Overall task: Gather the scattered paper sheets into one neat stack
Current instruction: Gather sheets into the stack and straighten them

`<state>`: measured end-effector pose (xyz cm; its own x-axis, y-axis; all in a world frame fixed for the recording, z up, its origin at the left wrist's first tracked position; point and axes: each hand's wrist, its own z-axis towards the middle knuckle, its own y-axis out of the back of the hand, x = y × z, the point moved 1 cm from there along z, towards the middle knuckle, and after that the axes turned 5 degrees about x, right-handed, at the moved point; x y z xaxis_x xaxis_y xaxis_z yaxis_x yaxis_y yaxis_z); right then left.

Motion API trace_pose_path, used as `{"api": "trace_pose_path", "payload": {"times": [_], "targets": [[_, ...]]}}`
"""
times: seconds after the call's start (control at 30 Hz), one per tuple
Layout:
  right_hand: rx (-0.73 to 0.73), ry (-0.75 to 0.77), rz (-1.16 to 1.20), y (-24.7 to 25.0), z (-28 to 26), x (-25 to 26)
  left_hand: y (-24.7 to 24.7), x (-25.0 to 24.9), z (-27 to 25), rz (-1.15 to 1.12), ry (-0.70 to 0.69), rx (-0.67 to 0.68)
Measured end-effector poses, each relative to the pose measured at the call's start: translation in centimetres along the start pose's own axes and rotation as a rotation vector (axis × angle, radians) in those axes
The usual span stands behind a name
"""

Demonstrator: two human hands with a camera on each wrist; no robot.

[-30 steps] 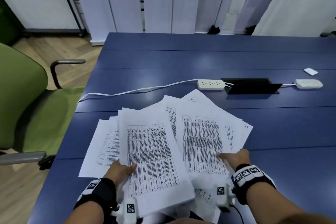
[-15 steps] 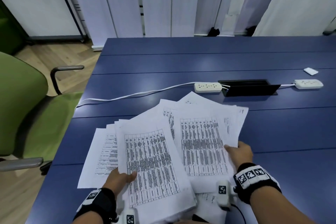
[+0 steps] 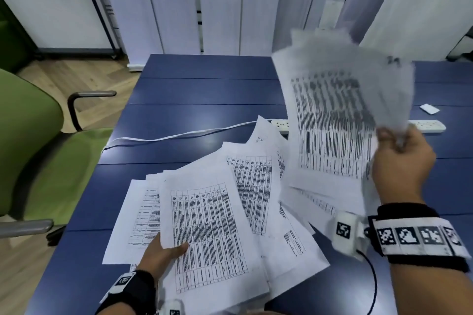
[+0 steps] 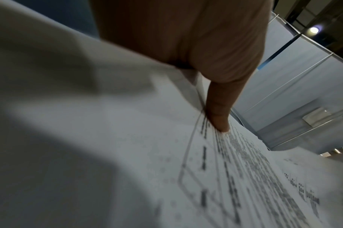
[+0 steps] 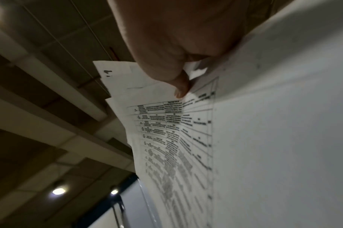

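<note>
White printed sheets (image 3: pixel 212 233) with dense black tables lie fanned and overlapping on the blue table (image 3: pixel 194 89); a raised bunch (image 3: pixel 337 120) (motion-blurred, edges uneven) stands tilted above their right side.

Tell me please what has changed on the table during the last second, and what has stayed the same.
The right hand, earlier flat on the right part of the pile, now grips a bunch of sheets and has lifted it off the table. The left hand stays on the sheets on the left. The power strip has not moved.
</note>
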<state>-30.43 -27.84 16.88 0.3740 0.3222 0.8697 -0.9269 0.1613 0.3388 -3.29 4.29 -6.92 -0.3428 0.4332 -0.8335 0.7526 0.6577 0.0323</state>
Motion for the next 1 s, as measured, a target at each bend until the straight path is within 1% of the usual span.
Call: {"api": "trace_pose_path", "payload": {"times": [0.03,0.1,0.13,0.2,0.23,0.27,0.3,0.37,0.4,0.43,0.5,0.57,0.6,0.63,0.7,0.77,0.8,0.83,0.87,0.93,0.97,1.0], "targets": [[-0.007,0.023,0.084,0.1,0.3,1.3,-0.1,-0.1,-0.2,-0.019,-0.013,0.015],[0.024,0.041,0.208,-0.2,0.3,3.5,0.0,0.0,-0.4,-0.115,-0.023,0.060],[0.061,0.046,0.250,-0.7,0.2,4.2,-0.1,-0.2,-0.6,-0.119,-0.031,0.075],[0.175,0.040,0.263,-2.6,-0.4,5.0,0.2,0.4,-0.2,-0.098,-0.045,0.048],[0.250,0.016,0.243,-4.0,-1.1,5.1,0.3,0.6,-0.1,-0.098,-0.050,0.048],[0.334,-0.017,0.200,-5.6,-2.0,4.8,0.0,-0.2,-0.7,-0.088,-0.043,0.049],[0.415,-0.054,0.126,-7.1,-3.0,4.2,-0.2,-0.7,-1.0,-0.099,-0.019,0.062],[0.585,-0.132,-0.042,-10.2,-5.5,1.9,-0.5,-1.6,-1.8,-0.139,0.029,0.098],[0.672,-0.161,-0.127,-11.6,-7.0,0.4,-0.3,-1.4,-1.7,-0.137,0.067,0.078],[0.749,-0.180,-0.203,-13.0,-8.5,-1.2,-0.1,-1.4,-1.7,-0.138,0.066,0.094],[0.872,-0.230,-0.299,-15.2,-11.3,-4.2,0.4,-1.0,-1.0,-0.160,0.055,0.085],[0.992,-0.301,-0.319,-16.3,-14.0,-5.9,0.4,-1.5,-1.3,-0.180,0.037,0.063],[1.061,-0.322,-0.339,-16.8,-15.4,-6.4,0.1,-1.8,-1.6,-0.202,0.026,0.073],[1.138,-0.329,-0.357,-17.1,-16.6,-6.7,0.1,-1.5,-1.2,-0.225,0.005,0.072],[1.269,-0.311,-0.343,-17.9,-18.7,-7.4,0.0,-1.1,-1.2,-0.189,-0.037,0.076],[1.341,-0.256,-0.385,-18.6,-19.6,-7.9,0.3,-0.3,-0.7,-0.132,-0.046,0.094],[1.343,-0.241,-0.414,-18.8,-19.5,-8.3,0.5,0.2,-0.3,-0.148,-0.039,0.099],[1.289,-0.241,-0.454,-18.9,-19.0,-8.5,0.7,0.7,0.0,-0.195,-0.035,0.111],[1.168,-0.248,-0.512,-18.6,-18.1,-8.7,0.7,0.8,0.1,-0.220,-0.035,0.126],[0.878,-0.322,-0.707,-17.4,-15.8,-9.8,0.8,0.9,0.2,-0.227,-0.022,0.142],[0.776,-0.384,-0.775,-16.4,-14.7,-10.0,0.8,0.8,0.1,-0.220,-0.013,0.134],[0.715,-0.456,-0.810,-15.7,-14.0,-11.0,0.9,0.8,0.1,-0.206,-0.008,0.115]]}}
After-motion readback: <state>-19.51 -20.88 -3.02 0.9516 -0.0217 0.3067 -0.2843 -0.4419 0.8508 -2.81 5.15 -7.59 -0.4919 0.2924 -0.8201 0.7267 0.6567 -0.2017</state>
